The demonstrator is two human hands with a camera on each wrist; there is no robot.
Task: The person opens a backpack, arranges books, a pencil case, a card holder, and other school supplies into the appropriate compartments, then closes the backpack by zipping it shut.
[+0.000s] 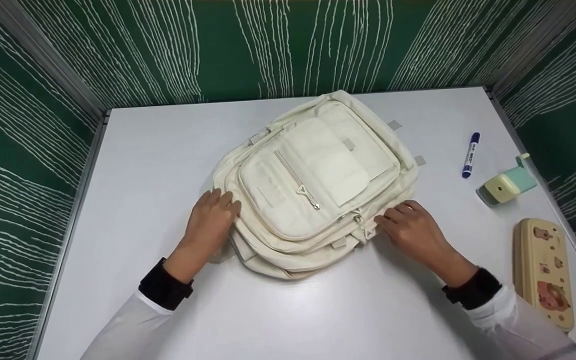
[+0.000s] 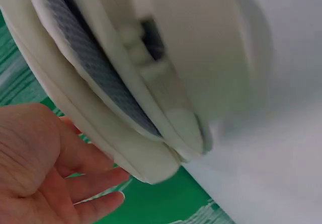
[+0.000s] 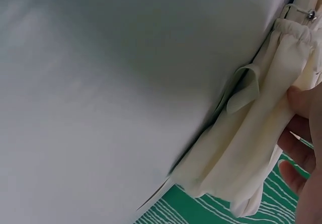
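Note:
A cream backpack [image 1: 318, 165] lies at a slant on the white table, its front pocket and zip pull facing up. My left hand [image 1: 213, 217] grips its lower left edge, fingers over the rim. The left wrist view shows the left hand's [image 2: 55, 168] fingers against the edge of the backpack [image 2: 136, 153], near a grey mesh strap lining [image 2: 95, 63]. At the lower right side, my right hand [image 1: 410, 227] holds the fabric. In the right wrist view, the right hand's [image 3: 307, 143] thumb presses the gathered side pocket [image 3: 256, 128], with fingers partly behind it.
On the table's right side lie a purple-capped marker [image 1: 470, 155], a green and yellow pencil sharpener [image 1: 508, 186] and a yellow pencil case [image 1: 543, 270] with printed figures. Small grey tape pieces [image 1: 420, 160] mark the table. Green panels [image 1: 293, 50] with white lines enclose it.

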